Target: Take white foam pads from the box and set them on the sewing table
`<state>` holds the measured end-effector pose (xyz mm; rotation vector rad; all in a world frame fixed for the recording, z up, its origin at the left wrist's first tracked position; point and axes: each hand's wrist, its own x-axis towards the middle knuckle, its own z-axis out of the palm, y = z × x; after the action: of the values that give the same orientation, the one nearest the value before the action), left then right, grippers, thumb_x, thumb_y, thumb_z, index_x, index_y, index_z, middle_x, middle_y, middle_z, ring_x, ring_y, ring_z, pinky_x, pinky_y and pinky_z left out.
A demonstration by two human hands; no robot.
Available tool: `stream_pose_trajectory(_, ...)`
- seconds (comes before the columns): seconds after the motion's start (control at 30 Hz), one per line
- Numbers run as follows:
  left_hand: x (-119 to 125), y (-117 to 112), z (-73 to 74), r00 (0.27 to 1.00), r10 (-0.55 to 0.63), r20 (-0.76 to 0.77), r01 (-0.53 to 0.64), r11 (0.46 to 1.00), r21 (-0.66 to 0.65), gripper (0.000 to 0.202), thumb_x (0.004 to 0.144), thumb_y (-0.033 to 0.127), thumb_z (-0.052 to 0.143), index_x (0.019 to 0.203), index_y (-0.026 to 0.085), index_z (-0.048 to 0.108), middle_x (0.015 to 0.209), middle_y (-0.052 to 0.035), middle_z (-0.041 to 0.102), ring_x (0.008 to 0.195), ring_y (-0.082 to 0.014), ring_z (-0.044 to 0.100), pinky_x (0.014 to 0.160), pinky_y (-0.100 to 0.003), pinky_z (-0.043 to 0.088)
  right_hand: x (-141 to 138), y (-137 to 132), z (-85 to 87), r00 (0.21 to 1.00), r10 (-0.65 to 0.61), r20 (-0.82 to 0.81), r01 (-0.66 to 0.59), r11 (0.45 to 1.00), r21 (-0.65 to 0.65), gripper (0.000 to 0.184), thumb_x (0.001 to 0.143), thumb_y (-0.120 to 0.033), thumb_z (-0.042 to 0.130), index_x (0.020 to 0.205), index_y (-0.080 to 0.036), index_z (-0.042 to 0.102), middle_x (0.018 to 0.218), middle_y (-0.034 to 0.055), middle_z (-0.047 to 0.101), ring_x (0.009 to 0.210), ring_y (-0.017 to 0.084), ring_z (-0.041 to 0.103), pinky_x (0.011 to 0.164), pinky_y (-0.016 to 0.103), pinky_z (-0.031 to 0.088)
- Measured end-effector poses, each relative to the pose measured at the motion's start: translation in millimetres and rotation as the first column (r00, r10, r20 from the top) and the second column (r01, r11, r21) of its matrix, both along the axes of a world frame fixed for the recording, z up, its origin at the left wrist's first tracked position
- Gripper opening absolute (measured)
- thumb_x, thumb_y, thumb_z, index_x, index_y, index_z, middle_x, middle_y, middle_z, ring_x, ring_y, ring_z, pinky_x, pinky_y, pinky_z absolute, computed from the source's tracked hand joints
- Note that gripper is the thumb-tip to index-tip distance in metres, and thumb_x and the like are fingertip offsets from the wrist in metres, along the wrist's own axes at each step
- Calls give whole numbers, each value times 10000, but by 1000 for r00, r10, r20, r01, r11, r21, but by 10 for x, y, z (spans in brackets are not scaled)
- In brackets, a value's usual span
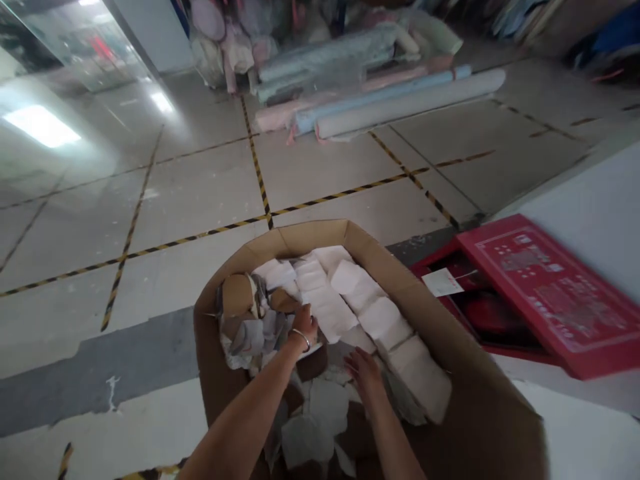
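Forearms (250, 415) are hanging over a carton (313, 235), left hand (306, 327) and right hand (365, 375) grips unclear, white bundles (384, 323) along its right edge seeming soft, graspable midway.

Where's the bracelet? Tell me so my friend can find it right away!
Find the big cardboard box with white bundles inside. The left hand is in there, and the bracelet goes around its wrist. It's a thin, shiny silver band; no band shows on the right hand's wrist.
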<state>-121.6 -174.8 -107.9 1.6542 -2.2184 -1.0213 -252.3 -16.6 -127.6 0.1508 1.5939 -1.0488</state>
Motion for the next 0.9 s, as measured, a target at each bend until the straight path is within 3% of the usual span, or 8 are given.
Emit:
stream_pose_trajectory(0.13, -77, -361, -464, 998, 6, 63, -2, 998, -62, 330, 905, 309, 558, 1195, 153, 546, 1244, -105, 540, 1130, -241, 535, 957, -472, 458, 41, -193, -428, 994, -110, 14, 110, 994, 8, 310, 920, -343, 564, 1165, -155, 535, 1121, 69, 567, 934, 177, 589, 789, 365, 531)
stream_pose_trajectory(0.3, -121, -459, -680, 993, 7, 117, 5, 995, -102, 319, 900, 299, 562, 1180, 145, 547, 1232, -102, 538, 1142, -247, 520, 964, -479, 444, 113, -385, -670, 985, -174, 16, 174, 985, -3, 304, 921, -344, 561, 1170, -171, 539, 1158, 74, 559, 984, 189, 578, 831, 383, 518)
stream_pose_trajectory(0.43, -142, -455, -686, 988, 6, 156, 10, 995, -100, 324, 898, 280, 557, 1189, 142, 531, 1231, -103, 522, 1148, -253, 501, 970, -482, 425, 174, -463, -728, 985, -172, 18, 173, 985, -31, 324, 913, -331, 573, 1187, -164, 532, 1197, 81, 541, 1030, 207, 561, 864, 415, 504)
stream_pose_trajectory(0.6, -155, -463, -578, 981, -45, 190, 62, 995, -83, 311, 882, 251, 561, 1170, 139, 529, 1196, -97, 514, 1136, -254, 479, 974, -474, 395, 221, -466, -722, 985, -172, 32, 173, 982, -72, 322, 908, -318, 582, 1185, -160, 534, 1178, 77, 552, 1033, 207, 561, 873, 419, 498)
stream_pose_trajectory(0.77, -199, -326, -462, 971, -101, 218, 119, 990, -72, 311, 836, 144, 551, 1145, 120, 530, 1187, -109, 501, 1131, -259, 459, 973, -456, 385, 242, -450, -716, 980, -187, 60, 191, 980, -56, 321, 905, -313, 585, 1183, -160, 535, 1180, 77, 552, 1036, 208, 559, 878, 421, 494)
stream_pose_trajectory(0.9, -234, -208, -471, 968, -132, 216, 149, 986, -68, 436, 753, 40, 531, 1186, 88, 513, 1234, -147, 473, 1163, -278, 430, 1025, -441, 353, 248, -456, -715, 976, -205, 67, 208, 977, -38, 312, 904, -311, 587, 1172, -157, 540, 1173, 75, 554, 1029, 206, 561, 871, 416, 496)
